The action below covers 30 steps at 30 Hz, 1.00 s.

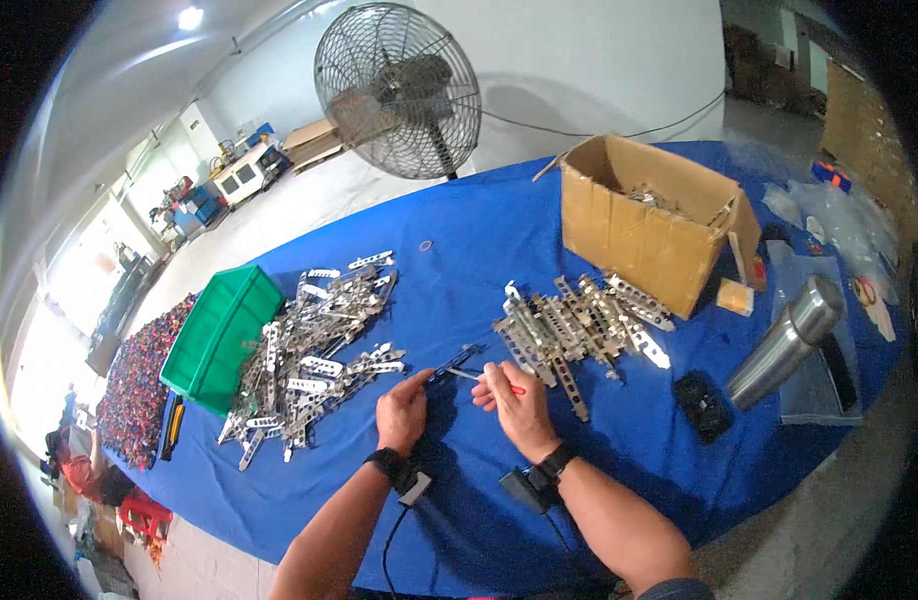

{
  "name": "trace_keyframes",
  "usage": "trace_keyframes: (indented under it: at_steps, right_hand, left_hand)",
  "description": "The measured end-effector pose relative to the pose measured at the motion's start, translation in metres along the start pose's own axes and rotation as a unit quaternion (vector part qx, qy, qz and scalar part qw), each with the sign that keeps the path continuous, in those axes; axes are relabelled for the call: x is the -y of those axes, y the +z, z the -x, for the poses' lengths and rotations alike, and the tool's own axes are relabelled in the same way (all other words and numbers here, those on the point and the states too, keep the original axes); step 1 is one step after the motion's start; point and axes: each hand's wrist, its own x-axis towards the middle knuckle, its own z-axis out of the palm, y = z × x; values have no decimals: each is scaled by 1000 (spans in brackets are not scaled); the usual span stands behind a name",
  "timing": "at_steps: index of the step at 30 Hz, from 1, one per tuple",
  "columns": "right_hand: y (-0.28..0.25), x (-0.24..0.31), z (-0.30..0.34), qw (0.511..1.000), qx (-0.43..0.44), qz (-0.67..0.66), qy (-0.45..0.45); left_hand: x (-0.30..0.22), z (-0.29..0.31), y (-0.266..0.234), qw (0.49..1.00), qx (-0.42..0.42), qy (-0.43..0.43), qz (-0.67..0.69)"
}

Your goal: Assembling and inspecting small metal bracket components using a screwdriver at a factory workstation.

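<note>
One metal strip (pixel 463 356), centre frame, is pinched by left hand (pixel 403 412); red tool (pixel 518 390) is gripped by right hand (pixel 522 415). Strip likely light, stiff; best held by edges.

The wide camera sits on the person's head, quite near, and looks down and forward over the blue counter (pixel 499 230), facing the fan (pixel 414 85) toward twelve o'clock.
</note>
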Motion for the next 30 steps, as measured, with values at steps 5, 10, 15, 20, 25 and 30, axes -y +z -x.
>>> trace_keyframes:
  at_steps: [5, 10, 15, 20, 25, 30]
  right_hand:
    - [-5, -5, -2, 999, -24, -7, -35]
    - [-5, 0, -1, 1000, 1, 13, -1]
    - [0, 1, 0, 999, -31, 24, -32]
    - [-5, 1, 0, 999, -26, 12, -22]
    - [-3, -4, -2, 999, -31, -4, -42]
    - [-4, -2, -2, 999, -45, 0, -24]
  left_hand:
    - [3, -3, 10, 1000, 14, -11, 23]
    - [1, -1, 6, 1000, 0, 12, 2]
    - [2, 0, 4, 1000, 6, -4, -6]
    - [0, 0, 6, 1000, 11, -16, 1]
    - [1, -1, 5, 1000, 4, 4, 10]
    - [4, 0, 8, 1000, 7, -3, 4]
